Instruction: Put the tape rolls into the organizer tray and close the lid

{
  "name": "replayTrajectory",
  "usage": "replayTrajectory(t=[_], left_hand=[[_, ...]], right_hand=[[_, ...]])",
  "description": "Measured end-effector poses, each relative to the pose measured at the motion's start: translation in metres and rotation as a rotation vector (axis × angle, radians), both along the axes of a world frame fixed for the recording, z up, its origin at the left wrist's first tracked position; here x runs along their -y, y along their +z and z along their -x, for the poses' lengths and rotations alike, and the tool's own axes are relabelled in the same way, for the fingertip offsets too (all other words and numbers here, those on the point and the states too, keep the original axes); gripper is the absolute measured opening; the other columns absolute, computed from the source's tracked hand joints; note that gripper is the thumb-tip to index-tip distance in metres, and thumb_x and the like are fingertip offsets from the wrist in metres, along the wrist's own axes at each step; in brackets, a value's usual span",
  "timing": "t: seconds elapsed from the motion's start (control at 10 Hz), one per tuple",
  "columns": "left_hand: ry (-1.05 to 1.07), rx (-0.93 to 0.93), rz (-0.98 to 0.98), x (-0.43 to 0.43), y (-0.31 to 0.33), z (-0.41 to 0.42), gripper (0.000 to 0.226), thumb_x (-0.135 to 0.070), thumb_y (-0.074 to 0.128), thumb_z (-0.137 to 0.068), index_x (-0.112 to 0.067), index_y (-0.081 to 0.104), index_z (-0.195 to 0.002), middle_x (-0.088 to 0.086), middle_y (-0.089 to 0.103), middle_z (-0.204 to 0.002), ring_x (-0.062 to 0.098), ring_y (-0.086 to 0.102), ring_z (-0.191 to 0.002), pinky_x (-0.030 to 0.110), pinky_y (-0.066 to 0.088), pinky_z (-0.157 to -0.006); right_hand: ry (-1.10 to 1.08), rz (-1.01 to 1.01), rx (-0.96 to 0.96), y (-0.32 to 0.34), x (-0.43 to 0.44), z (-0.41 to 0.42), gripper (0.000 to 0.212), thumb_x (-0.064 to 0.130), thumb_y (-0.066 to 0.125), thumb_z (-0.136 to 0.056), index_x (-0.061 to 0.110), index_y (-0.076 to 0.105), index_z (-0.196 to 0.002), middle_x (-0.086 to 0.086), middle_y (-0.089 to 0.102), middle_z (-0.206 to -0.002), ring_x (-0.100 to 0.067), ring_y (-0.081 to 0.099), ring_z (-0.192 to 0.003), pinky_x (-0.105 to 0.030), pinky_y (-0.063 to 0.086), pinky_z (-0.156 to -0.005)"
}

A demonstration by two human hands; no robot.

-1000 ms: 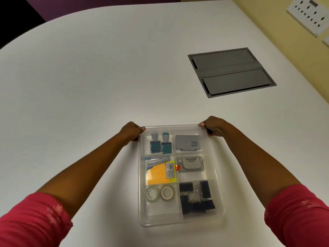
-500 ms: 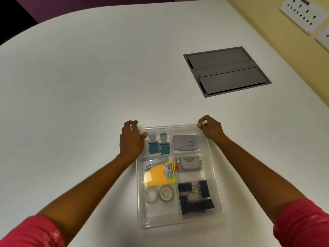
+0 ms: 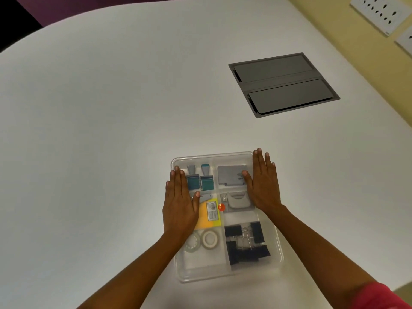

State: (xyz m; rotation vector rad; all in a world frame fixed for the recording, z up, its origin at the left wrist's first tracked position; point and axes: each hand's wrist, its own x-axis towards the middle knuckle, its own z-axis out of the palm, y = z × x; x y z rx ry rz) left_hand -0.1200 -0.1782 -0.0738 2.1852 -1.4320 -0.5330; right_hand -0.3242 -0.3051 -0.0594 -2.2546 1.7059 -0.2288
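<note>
Both hands pressing the clear lid flat onto the organizer tray

The left hand (image 3: 180, 206) and right hand (image 3: 263, 186) lie spread, palms down, on the lid (image 3: 229, 156); the tape rolls (image 3: 201, 239) sit in the near-left compartment of the organizer tray (image 3: 276, 262). Uneven pressure could leave the near corners unlatched. A second ago both hands pinched the far corners.

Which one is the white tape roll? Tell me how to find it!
Find the clear organizer tray on the white table. In its near-left compartment lie two rings. The white tape roll is the right one, solid white; its neighbour looks see-through.
</note>
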Motion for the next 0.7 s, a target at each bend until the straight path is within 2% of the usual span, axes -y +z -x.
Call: replayTrajectory(t=[0.2,0.4,0.5,0.7], left_hand=[[-0.017,-0.006,0.012,0.001,-0.001,-0.001,0.071,-0.052,0.025,-0.092,-0.023,-0.007,-0.148,-0.004,-0.008,-0.158,0.009,-0.012,-0.143,0.035,0.002,-0.119],[-0.027,-0.107,0.087,-0.002,0.009,-0.003,0.070,-0.048,0.028,-0.091,-0.023,-0.008,-0.145,-0.002,-0.004,-0.159,0.015,-0.002,-0.146,0.034,0.005,-0.118],[-0.026,-0.051,0.106,-0.004,0.012,-0.015,0.069,-0.042,0.030,-0.095,-0.016,-0.008,-0.147,0.001,-0.007,-0.159,0.015,-0.006,-0.146,0.030,-0.002,-0.118],[0.009,0.170,0.185,0.000,0.050,-0.048,0.066,-0.028,0.033,-0.098,-0.005,-0.004,-0.148,0.009,-0.007,-0.158,0.021,-0.005,-0.146,0.038,-0.001,-0.120]], right_hand=[[-0.018,-0.006,0.013,-0.005,0.000,0.001,0.070,0.049,0.028,-0.096,0.015,0.002,-0.151,-0.005,0.005,-0.162,-0.023,0.002,-0.150,-0.041,0.006,-0.122],[-0.023,0.015,-0.039,0.003,-0.005,0.002,0.068,0.045,0.031,-0.100,0.013,0.000,-0.151,-0.005,0.003,-0.162,-0.021,0.001,-0.150,-0.035,0.001,-0.121],[-0.065,0.036,-0.078,0.012,-0.010,0.000,0.068,0.047,0.028,-0.100,0.013,-0.002,-0.151,-0.006,0.002,-0.162,-0.022,0.001,-0.150,-0.032,-0.003,-0.119],[-0.132,0.180,-0.088,0.059,-0.016,-0.031,0.068,0.048,0.022,-0.100,0.010,-0.003,-0.150,-0.009,0.000,-0.162,-0.024,0.000,-0.149,-0.036,0.003,-0.121]])
